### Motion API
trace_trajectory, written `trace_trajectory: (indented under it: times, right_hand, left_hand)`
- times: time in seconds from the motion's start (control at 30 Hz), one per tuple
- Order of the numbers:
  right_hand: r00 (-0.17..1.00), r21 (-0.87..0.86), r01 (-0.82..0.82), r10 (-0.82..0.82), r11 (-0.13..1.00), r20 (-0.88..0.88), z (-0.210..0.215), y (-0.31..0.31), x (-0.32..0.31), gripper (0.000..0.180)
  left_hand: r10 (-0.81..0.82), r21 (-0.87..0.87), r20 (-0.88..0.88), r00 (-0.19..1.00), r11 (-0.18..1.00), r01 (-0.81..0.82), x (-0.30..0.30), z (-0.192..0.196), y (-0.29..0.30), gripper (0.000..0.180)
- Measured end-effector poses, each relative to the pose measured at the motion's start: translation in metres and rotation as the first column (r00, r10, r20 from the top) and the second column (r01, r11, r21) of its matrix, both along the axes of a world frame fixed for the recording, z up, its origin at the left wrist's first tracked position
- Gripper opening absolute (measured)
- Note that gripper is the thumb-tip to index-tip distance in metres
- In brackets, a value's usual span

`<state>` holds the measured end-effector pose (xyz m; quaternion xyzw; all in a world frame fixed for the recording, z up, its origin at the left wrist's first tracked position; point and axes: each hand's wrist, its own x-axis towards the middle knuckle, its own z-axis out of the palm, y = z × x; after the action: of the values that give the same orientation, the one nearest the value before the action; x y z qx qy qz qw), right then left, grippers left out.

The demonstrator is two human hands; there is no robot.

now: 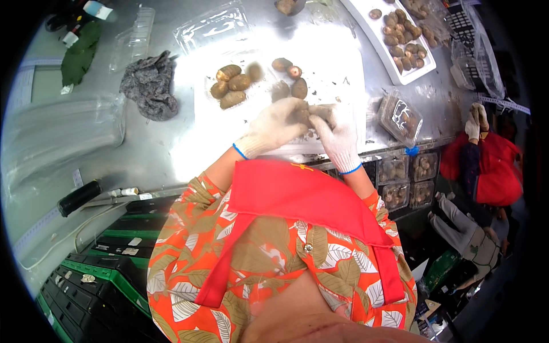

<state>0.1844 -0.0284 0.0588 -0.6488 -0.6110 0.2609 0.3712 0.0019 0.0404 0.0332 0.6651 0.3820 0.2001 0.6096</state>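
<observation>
My hands wear white knit gloves with blue cuffs and meet over a brightly lit white board (200, 123) at the near edge of the metal table. Fingers curled, my left hand (271, 128) grips a brown taro (298, 117). Against it, my right hand (338, 134) is closed around brown taro too; whether it is the same piece I cannot tell. Beyond my left hand lies a cluster of small taros (239, 83). A looser group, including a taro (299, 88), sits just past my fingers. Dark crumbs of soil dot the board.
A crumpled dark grey cloth (150, 86) lies at left, near clear plastic trays (211, 26). At right are a white foam tray (392, 60) of taros and a clear lidded box (400, 120). Green-black crates (97, 286) stand lower left; a co-worker's gloved hands (476, 121) show far right.
</observation>
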Motion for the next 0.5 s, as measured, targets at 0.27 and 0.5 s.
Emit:
trace_trajectory:
  times: [0.27, 0.5]
  right_hand:
    - [0.991, -0.220, 0.065, -0.036, 0.973, 0.132, -0.011, 0.017, -0.001, 0.016]
    - [0.995, -0.218, 0.098, -0.090, 0.971, 0.047, -0.007, 0.037, 0.021, 0.021]
  left_hand:
    - [-0.058, 0.018, -0.032, 0.998, 0.998, 0.058, -0.013, 0.010, 0.003, 0.052]
    - [0.359, 0.505, -0.048, 0.932, 0.814, -0.288, -0.046, 0.005, 0.038, 0.043]
